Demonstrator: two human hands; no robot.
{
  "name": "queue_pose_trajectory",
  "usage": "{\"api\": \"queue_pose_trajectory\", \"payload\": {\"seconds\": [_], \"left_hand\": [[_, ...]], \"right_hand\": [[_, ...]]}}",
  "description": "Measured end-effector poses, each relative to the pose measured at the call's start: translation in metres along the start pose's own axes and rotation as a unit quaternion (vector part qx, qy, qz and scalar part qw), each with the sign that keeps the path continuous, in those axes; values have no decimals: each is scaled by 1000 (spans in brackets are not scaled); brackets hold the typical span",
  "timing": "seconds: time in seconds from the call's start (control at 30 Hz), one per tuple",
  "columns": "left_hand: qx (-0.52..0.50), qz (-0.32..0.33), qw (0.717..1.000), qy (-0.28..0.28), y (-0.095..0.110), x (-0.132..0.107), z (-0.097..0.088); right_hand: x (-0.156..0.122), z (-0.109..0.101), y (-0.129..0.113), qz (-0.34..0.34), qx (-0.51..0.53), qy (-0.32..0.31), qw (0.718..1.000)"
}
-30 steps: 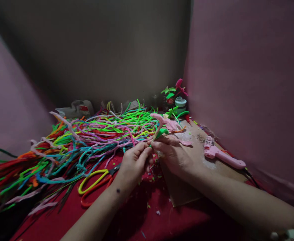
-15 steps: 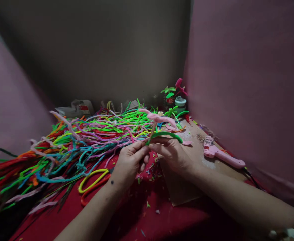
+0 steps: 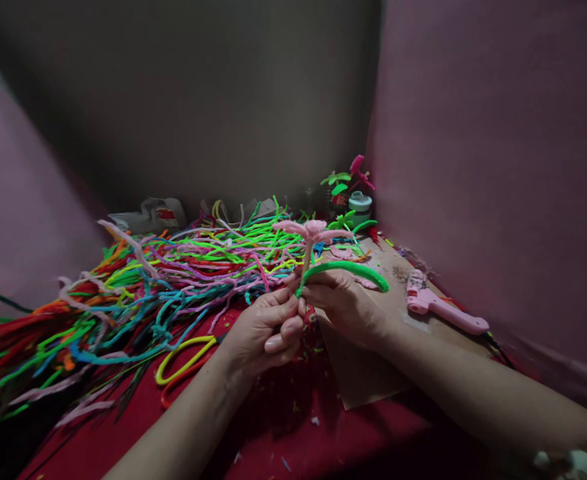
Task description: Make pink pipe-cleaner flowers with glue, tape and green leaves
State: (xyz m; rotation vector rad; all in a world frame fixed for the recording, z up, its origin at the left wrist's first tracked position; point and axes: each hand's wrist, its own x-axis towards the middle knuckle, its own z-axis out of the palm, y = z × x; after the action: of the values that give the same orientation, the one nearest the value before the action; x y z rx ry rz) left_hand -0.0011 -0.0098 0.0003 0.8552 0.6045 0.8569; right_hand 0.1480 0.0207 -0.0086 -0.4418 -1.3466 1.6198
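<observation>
A pink pipe-cleaner flower (image 3: 312, 231) stands upright on a thin stem between my hands, above the red table (image 3: 273, 433). My left hand (image 3: 266, 330) is closed, its fingers pinched on the lower stem. My right hand (image 3: 346, 303) is closed on the stem just above, and a green pipe cleaner (image 3: 346, 269) arcs out of its fingers to the right. Both hands touch each other at the stem.
A big heap of coloured pipe cleaners (image 3: 138, 287) covers the table's left. Yellow and orange scissors (image 3: 186, 367) lie by my left wrist. A pink glue gun (image 3: 441, 310) rests on cardboard (image 3: 368, 373) at right. Finished flowers and a small jar (image 3: 360, 203) stand at the back corner.
The flower has been raised and turned upright. The green pipe cleaner, earlier bunched at the stem, now stretches out to the right. My left hand has curled tighter under the stem.
</observation>
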Motion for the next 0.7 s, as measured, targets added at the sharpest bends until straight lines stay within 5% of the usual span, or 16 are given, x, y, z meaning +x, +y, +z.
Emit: {"api": "queue_pose_trajectory", "payload": {"seconds": [0.1,0.17,0.27,0.4,0.5,0.6,0.7], "left_hand": [[87,11,995,41,1,1,3],[225,65,966,111,-1,2,6],[481,194,825,222,-7,3,5],[711,298,593,234,-16,4,-7],[773,316,507,213,-21,5,-17],[758,312,528,223,-21,6,-19],[668,281,644,246,-16,6,-13]], "right_hand": [[1,4,0,-16,5,37,999],[1,4,3,-24,10,73,997],[1,2,9,-15,12,113,993],[2,4,15,-16,21,125,992],[1,6,18,-14,39,118,992],[1,6,19,-8,59,106,993],[1,5,17,-16,37,110,993]]}}
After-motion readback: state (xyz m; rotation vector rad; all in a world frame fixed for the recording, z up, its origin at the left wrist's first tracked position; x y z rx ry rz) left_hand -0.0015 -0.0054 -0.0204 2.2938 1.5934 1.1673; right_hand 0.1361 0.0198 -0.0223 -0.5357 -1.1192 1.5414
